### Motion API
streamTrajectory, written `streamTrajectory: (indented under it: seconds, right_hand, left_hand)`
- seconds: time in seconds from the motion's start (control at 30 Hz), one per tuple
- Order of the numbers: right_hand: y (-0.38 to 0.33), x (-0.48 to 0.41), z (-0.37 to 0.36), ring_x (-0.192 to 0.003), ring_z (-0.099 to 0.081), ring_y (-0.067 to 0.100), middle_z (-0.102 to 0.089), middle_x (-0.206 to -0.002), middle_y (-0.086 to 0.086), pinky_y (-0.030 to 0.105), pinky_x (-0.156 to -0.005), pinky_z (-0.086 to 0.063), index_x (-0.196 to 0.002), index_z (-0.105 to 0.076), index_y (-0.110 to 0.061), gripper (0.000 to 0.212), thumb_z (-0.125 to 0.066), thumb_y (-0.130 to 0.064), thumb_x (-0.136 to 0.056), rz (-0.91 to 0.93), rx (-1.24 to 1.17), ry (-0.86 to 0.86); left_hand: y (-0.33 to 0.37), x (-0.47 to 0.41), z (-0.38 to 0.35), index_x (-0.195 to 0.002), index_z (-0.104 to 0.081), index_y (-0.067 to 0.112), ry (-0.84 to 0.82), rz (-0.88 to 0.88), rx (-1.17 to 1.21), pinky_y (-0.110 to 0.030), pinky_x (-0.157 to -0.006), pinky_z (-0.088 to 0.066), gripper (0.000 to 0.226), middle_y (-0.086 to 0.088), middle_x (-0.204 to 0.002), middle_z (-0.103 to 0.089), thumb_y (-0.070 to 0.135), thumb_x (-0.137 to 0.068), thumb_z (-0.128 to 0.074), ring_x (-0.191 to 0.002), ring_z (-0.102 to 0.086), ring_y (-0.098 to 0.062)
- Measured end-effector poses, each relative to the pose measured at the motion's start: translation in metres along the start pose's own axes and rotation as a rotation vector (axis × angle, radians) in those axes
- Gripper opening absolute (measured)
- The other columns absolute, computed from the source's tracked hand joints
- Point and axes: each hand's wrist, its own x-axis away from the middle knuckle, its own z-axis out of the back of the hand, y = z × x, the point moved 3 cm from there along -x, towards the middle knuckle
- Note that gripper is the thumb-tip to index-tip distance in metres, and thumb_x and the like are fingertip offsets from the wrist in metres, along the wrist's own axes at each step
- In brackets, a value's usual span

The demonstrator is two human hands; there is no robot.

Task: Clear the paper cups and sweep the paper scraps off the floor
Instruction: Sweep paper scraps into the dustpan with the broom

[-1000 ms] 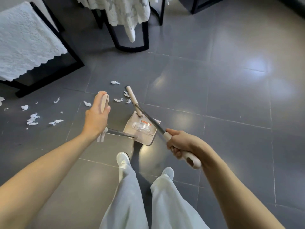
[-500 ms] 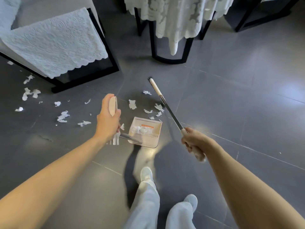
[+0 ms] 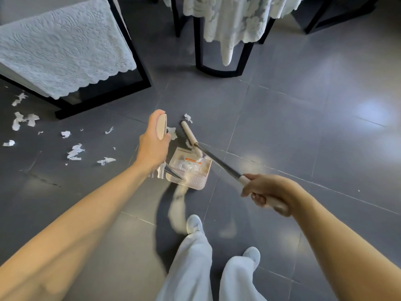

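My left hand (image 3: 153, 142) grips the beige handle of the dustpan (image 3: 188, 169), whose clear pan rests on the grey floor just ahead of my feet. My right hand (image 3: 265, 192) grips the end of the broom handle (image 3: 219, 162). The beige broom head (image 3: 189, 135) lies at the pan's far edge among a few white paper scraps (image 3: 172, 132). More torn scraps (image 3: 74, 152) are scattered on the floor to the left. No paper cups are visible.
A black-framed bench with a white lace cover (image 3: 63, 51) stands at the upper left. A table with a white lace cloth and black legs (image 3: 225, 29) stands ahead. My white shoes (image 3: 194, 223) and trouser legs are below the pan.
The broom head has been drawn in toward the pan's far edge, pulling scraps with it. I have stepped closer to the bench and the table.
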Motion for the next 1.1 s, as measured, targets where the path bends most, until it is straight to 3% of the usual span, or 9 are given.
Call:
streamTrajectory:
  seconds: [0.13,0.27,0.37,0.43,0.53,0.7,0.8,0.93,1.1]
  right_hand:
    - [0.011,0.035,0.011,-0.039,-0.032,0.012,-0.035,-0.054,0.004,0.017,-0.035,-0.028,-0.121,-0.056,-0.024,0.042,-0.047,0.004,-0.09,0.028,-0.023,-0.076]
    - [0.017,0.06,0.011,-0.039,-0.033,0.013,-0.037,-0.054,0.005,0.018,-0.035,-0.03,-0.12,-0.055,-0.029,0.047,-0.045,0.005,-0.089,0.08,-0.057,-0.029]
    - [0.027,0.062,0.005,-0.038,-0.035,0.012,-0.04,-0.048,0.003,0.018,-0.035,-0.032,-0.12,-0.055,-0.029,0.048,-0.047,0.006,-0.088,0.112,-0.112,0.053]
    - [0.035,0.057,0.003,-0.04,-0.037,0.014,-0.042,-0.05,0.004,0.02,-0.038,-0.035,-0.119,-0.058,-0.02,0.042,-0.049,0.005,-0.086,0.123,-0.108,0.103]
    - [0.054,0.038,-0.001,-0.049,-0.045,0.018,-0.049,-0.061,0.008,0.025,-0.045,-0.041,-0.124,-0.055,-0.013,0.042,-0.053,0.002,-0.085,0.102,0.042,0.19]
    - [0.085,0.029,-0.024,-0.058,-0.055,0.023,-0.06,-0.073,0.012,0.032,-0.058,-0.048,-0.142,-0.037,-0.017,0.054,-0.038,-0.005,-0.089,0.022,0.351,0.206]
    - [0.096,0.034,-0.039,-0.056,-0.055,0.018,-0.062,-0.08,0.008,0.026,-0.051,-0.046,-0.142,-0.035,-0.024,0.058,-0.037,-0.007,-0.087,0.014,0.455,0.213]
    - [0.102,0.042,-0.055,-0.051,-0.05,0.019,-0.058,-0.069,0.008,0.029,-0.054,-0.046,-0.133,-0.044,-0.02,0.049,-0.042,-0.005,-0.087,0.06,0.303,0.09]
    - [0.102,0.063,-0.032,-0.034,-0.034,0.01,-0.041,-0.056,0.005,0.016,-0.037,-0.033,-0.117,-0.056,-0.013,0.04,-0.041,0.006,-0.085,0.07,0.083,-0.033]
  left_hand:
    - [0.002,0.005,0.002,-0.111,-0.036,0.055,-0.022,-0.027,0.009,-0.053,-0.065,-0.052,0.049,-0.005,-0.087,-0.053,0.011,-0.091,-0.046,-0.069,-0.049,-0.035]
    - [-0.005,0.015,0.009,-0.117,-0.037,0.055,-0.076,-0.054,-0.03,-0.051,-0.061,-0.052,0.05,-0.009,-0.082,-0.052,0.012,-0.091,-0.047,-0.062,-0.048,-0.033]
    - [-0.011,0.032,0.013,-0.121,-0.036,0.053,-0.118,-0.054,-0.049,-0.039,-0.052,-0.051,0.05,-0.014,-0.087,-0.053,0.013,-0.093,-0.046,-0.058,-0.05,-0.029]
    - [-0.014,0.043,0.014,-0.123,-0.035,0.053,-0.127,-0.045,-0.065,-0.031,-0.045,-0.049,0.05,-0.014,-0.094,-0.053,0.013,-0.094,-0.045,-0.054,-0.051,-0.024]
    - [-0.016,0.054,0.014,-0.122,-0.034,0.053,-0.111,-0.029,-0.074,-0.028,-0.046,-0.047,0.049,-0.014,-0.102,-0.053,0.013,-0.096,-0.044,-0.056,-0.054,-0.023]
    - [-0.015,0.066,0.009,-0.12,-0.033,0.053,-0.082,-0.003,-0.089,-0.029,-0.047,-0.044,0.05,-0.015,-0.1,-0.049,0.011,-0.094,-0.041,-0.064,-0.049,-0.026]
    - [-0.014,0.072,0.009,-0.125,-0.033,0.049,-0.065,-0.012,-0.13,-0.03,-0.049,-0.047,0.049,-0.009,-0.088,-0.045,0.012,-0.093,-0.039,-0.067,-0.046,-0.024]
    - [-0.012,0.084,-0.002,-0.128,-0.033,0.045,-0.042,-0.034,-0.17,-0.034,-0.06,-0.049,0.048,-0.012,-0.098,-0.047,0.012,-0.094,-0.039,-0.073,-0.042,-0.016]
    - [-0.008,0.09,-0.006,-0.126,-0.034,0.047,0.013,-0.025,-0.123,-0.043,-0.071,-0.053,0.049,-0.014,-0.104,-0.046,0.012,-0.093,-0.04,-0.084,-0.048,-0.036]
